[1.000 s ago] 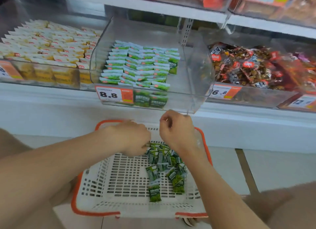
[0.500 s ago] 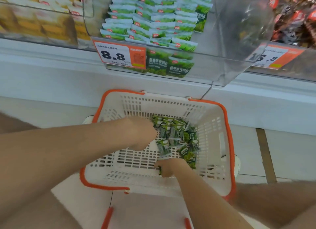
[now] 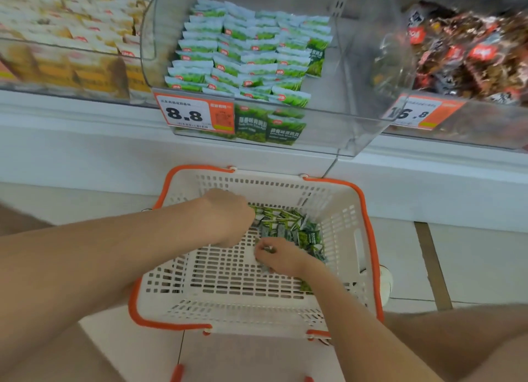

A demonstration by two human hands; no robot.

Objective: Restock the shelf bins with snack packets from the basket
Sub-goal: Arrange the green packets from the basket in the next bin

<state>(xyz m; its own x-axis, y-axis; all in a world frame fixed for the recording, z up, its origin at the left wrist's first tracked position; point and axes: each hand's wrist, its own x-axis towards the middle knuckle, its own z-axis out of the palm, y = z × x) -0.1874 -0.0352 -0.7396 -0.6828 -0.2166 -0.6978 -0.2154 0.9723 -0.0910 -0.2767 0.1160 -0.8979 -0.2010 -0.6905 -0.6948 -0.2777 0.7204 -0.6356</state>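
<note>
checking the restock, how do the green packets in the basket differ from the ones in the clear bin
The basket packets lie in a jumbled heap; the bin packets stand in neat overlapping rows. The basket packets are few; the bin packets are many. The left hand and right hand are on the basket packets; nothing touches the bin packets. Both share green-and-white wrappers.

"What colours does the basket [image 3: 340, 224] have?"

"White slotted lattice with an orange rim. Inside it the snack packets [image 3: 288, 224] are dark green with white edges."

"And straight above the basket?"

"Rows of stocked packets [image 3: 243, 56], pale tops over green, each with a small red mark. The price tag [image 3: 194, 114] is white and orange with black digits."

"Up to the basket's left?"

"There are yellow-and-white packs [image 3: 71, 39]. Up to its right, brown packs [image 3: 471, 53] with red and black labels."
</note>
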